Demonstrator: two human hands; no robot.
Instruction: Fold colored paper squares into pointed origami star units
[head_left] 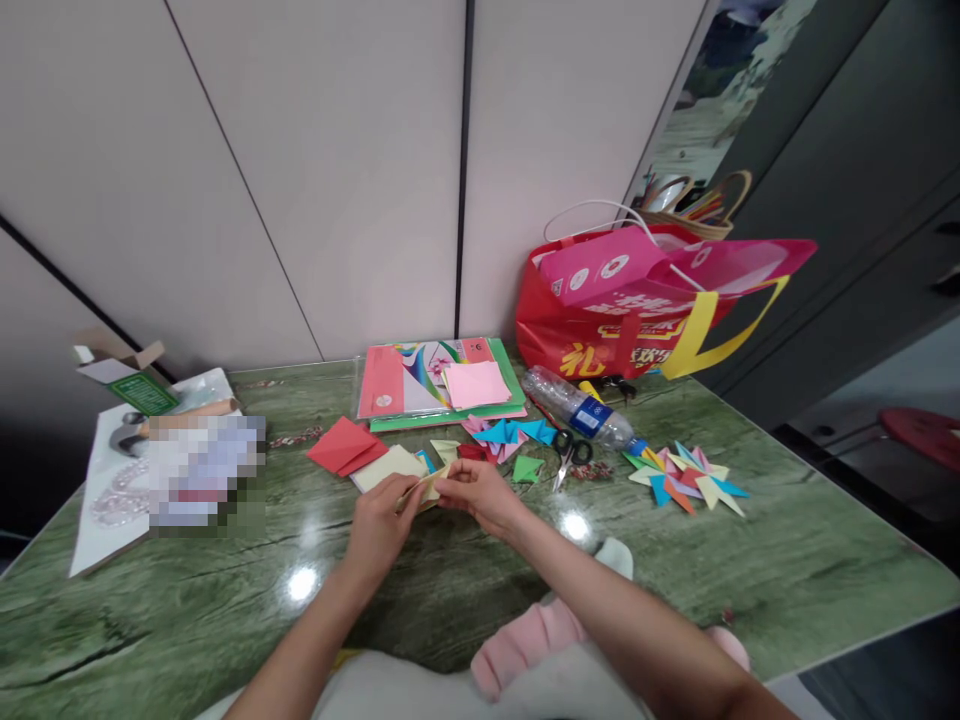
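Between my two hands is a small piece of folded pale yellow paper (429, 488). My left hand (381, 520) pinches its left side, and my right hand (480, 492) pinches the right side with the fingers curled. Just behind them lies a stack of cream paper squares (386, 468), with red paper squares (346, 446) to its left. Folded blue paper pieces (510, 436) and a green folded piece (527, 469) sit beyond my right hand. Black-handled scissors (571, 452) rest to the right of these.
A clear plastic bottle (581, 408) lies near a red gift bag (600, 310). At the right is a multicoloured folded-paper star (690, 476). Paper packs (405, 378) with pink squares (477, 385) lie by the wall. A hammer (131, 436) and a green box (135, 385) are at the left.
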